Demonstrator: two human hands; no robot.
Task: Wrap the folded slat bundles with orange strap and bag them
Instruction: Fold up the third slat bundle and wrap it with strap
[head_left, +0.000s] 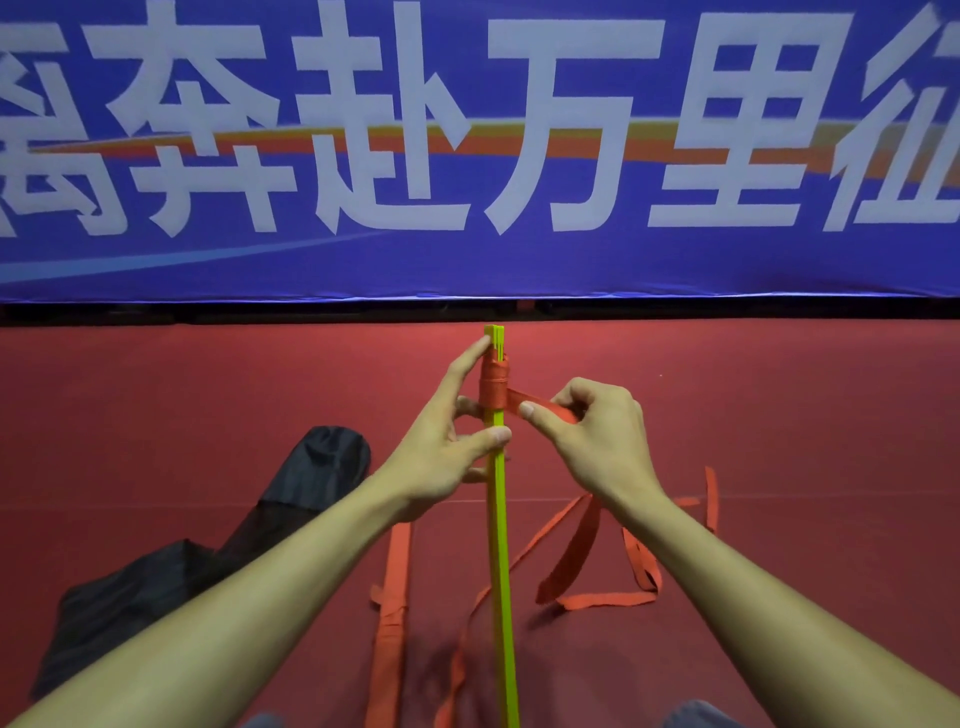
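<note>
A long yellow-green slat bundle runs away from me down the middle of the view. An orange strap is wound several times round its far end. My left hand grips the bundle just below the wrap, thumb across the slats and forefinger stretched up along the wound strap. My right hand pinches the strap's free run just right of the bundle. The rest of that strap trails in loops on the red floor. A second bundle wrapped in orange lies on the floor to the left.
A black bag lies crumpled on the red floor at the left. A blue banner with large white characters hangs along the back, its lower edge above a dark gap.
</note>
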